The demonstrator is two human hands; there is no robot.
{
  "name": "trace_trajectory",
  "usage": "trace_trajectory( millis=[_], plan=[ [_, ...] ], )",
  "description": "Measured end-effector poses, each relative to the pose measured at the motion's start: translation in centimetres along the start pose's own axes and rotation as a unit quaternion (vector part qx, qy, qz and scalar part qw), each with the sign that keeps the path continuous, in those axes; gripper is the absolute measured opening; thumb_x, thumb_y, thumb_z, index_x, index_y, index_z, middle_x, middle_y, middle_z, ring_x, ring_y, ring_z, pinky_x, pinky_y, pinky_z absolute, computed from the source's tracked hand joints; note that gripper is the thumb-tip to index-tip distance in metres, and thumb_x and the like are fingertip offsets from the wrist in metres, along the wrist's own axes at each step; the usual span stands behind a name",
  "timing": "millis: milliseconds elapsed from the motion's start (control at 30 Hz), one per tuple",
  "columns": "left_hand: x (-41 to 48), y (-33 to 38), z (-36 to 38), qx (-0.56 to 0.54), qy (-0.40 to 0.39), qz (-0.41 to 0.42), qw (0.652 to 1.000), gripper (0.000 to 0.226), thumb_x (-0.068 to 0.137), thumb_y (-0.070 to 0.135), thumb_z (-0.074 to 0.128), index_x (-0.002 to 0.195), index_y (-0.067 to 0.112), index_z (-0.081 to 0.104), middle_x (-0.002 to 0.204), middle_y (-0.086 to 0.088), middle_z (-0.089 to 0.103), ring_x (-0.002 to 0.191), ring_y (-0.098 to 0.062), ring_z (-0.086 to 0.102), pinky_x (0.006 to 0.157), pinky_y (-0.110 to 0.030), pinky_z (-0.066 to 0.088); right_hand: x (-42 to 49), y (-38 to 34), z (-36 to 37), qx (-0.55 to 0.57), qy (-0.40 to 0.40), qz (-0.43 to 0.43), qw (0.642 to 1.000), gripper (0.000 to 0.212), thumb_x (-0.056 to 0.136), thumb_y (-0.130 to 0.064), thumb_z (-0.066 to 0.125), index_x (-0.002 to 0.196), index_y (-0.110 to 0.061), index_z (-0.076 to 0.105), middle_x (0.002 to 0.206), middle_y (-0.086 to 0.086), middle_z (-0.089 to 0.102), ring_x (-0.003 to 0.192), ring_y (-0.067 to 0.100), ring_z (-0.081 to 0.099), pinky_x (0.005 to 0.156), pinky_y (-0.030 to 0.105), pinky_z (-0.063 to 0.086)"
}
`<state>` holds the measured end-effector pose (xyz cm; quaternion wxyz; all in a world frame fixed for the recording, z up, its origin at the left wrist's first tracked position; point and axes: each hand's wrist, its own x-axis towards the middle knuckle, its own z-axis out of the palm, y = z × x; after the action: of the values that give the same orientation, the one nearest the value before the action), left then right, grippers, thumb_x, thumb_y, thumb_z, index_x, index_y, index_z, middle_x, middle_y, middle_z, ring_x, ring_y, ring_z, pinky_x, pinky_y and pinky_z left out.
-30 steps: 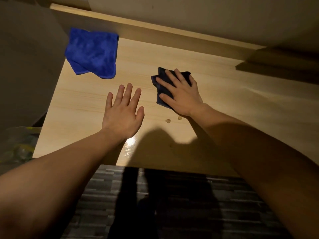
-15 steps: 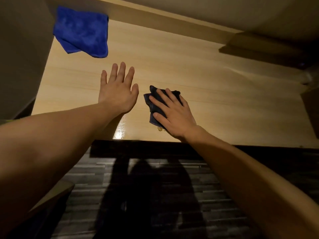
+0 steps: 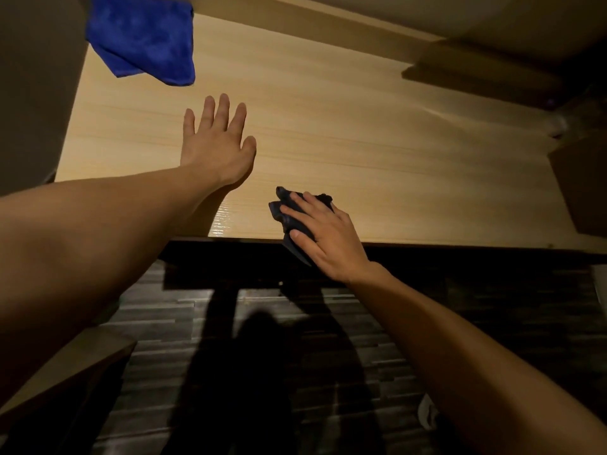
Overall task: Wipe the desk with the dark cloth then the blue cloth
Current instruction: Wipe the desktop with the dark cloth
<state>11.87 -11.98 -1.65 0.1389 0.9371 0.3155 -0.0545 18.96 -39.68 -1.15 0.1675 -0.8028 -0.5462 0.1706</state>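
Dark cloth (image 3: pixel 288 208) at the bench's (image 3: pixel 377 159) near edge, 6 o'clock, partly overhanging; my right hand (image 3: pixel 323 236) presses it, fingers spread. My left hand (image 3: pixel 215 144) lies flat, fingers wide, at 10 o'clock of it. Blue cloth (image 3: pixel 144 37) sits at 11 o'clock, far corner.
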Motion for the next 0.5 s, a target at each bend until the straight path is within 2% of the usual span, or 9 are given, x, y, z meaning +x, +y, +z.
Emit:
trace_trajectory(
  millis=[67,133,200,233,267,367,433,500],
  plan=[
    [-0.1,-0.1,-0.3,-0.020,0.007,-0.003,1.000,0.070,0.108,0.051,0.031,0.171,0.024,0.017,0.180,-0.011,0.005,0.165,-0.033,-0.002,0.130,-0.059,-0.001,-0.9,-0.4,0.1,0.040,0.013,0.003,0.999,0.047,0.107,-0.041,0.043,0.151,-0.027,0.053,0.162,-0.004,0.044,0.155,0.015,0.030,0.117,0.047,0.032],
    [-0.5,0.5,-0.6,-0.044,0.029,0.001,0.999,0.068,0.104,0.044,0.041,0.167,0.020,0.029,0.177,-0.014,0.018,0.165,-0.034,0.007,0.130,-0.059,0.003,-1.5,-0.7,-0.7,0.111,0.020,0.022,0.993,0.042,0.106,-0.034,0.049,0.145,-0.021,0.060,0.151,-0.004,0.057,0.147,0.013,0.044,0.114,0.040,0.037],
    [-0.9,2.2,-0.7,-0.064,0.049,0.026,0.996,0.069,0.102,0.040,0.042,0.166,0.016,0.033,0.175,-0.015,0.025,0.163,-0.033,0.014,0.131,-0.057,0.007,-1.7,-1.1,-2.6,0.225,-0.021,0.104,0.969,0.027,0.107,-0.025,0.053,0.128,-0.025,0.070,0.127,-0.011,0.070,0.121,-0.001,0.060,0.102,0.027,0.043],
    [-0.9,3.4,-0.7,-0.076,0.051,0.041,0.995,0.069,0.102,0.040,0.042,0.166,0.016,0.033,0.175,-0.015,0.026,0.163,-0.033,0.015,0.131,-0.055,0.008,-1.6,-1.0,-3.6,0.279,-0.038,0.143,0.949,0.021,0.108,-0.023,0.053,0.112,-0.028,0.073,0.111,-0.012,0.073,0.101,-0.006,0.064,0.091,0.026,0.046],
    [-0.7,4.7,-0.6,-0.088,0.046,0.052,0.994,0.068,0.103,0.039,0.042,0.167,0.017,0.032,0.175,-0.015,0.025,0.163,-0.033,0.015,0.131,-0.054,0.009,-1.2,-0.7,-4.5,0.318,-0.034,0.174,0.931,0.022,0.107,-0.025,0.052,0.099,-0.024,0.073,0.097,-0.008,0.074,0.087,-0.004,0.065,0.081,0.028,0.047],
    [0.6,8.2,0.0,-0.094,0.026,0.069,0.993,0.065,0.108,0.041,0.037,0.169,0.020,0.027,0.178,-0.013,0.017,0.164,-0.032,0.009,0.131,-0.055,0.008,0.8,1.3,-7.9,0.335,0.051,0.213,0.916,0.035,0.099,-0.038,0.053,0.090,-0.012,0.074,0.091,0.010,0.076,0.079,0.014,0.068,0.073,0.032,0.047],
    [1.4,9.6,0.9,-0.078,0.013,0.058,0.995,0.065,0.111,0.047,0.028,0.171,0.024,0.018,0.180,-0.010,0.008,0.165,-0.031,0.001,0.130,-0.057,0.003,2.9,3.1,-10.3,0.317,0.083,0.217,0.920,0.031,0.105,-0.034,0.052,0.085,-0.021,0.071,0.085,0.002,0.073,0.071,0.005,0.064,0.068,0.028,0.045],
    [1.6,10.3,2.0,-0.042,0.007,0.038,0.998,0.068,0.110,0.055,0.015,0.172,0.028,0.007,0.180,-0.007,-0.002,0.165,-0.028,-0.007,0.130,-0.056,-0.003,5.5,5.4,-12.5,0.291,0.104,0.208,0.928,0.032,0.109,-0.030,0.049,0.082,-0.033,0.066,0.081,-0.010,0.067,0.064,-0.005,0.058,0.061,0.016,0.040]
  ],
)
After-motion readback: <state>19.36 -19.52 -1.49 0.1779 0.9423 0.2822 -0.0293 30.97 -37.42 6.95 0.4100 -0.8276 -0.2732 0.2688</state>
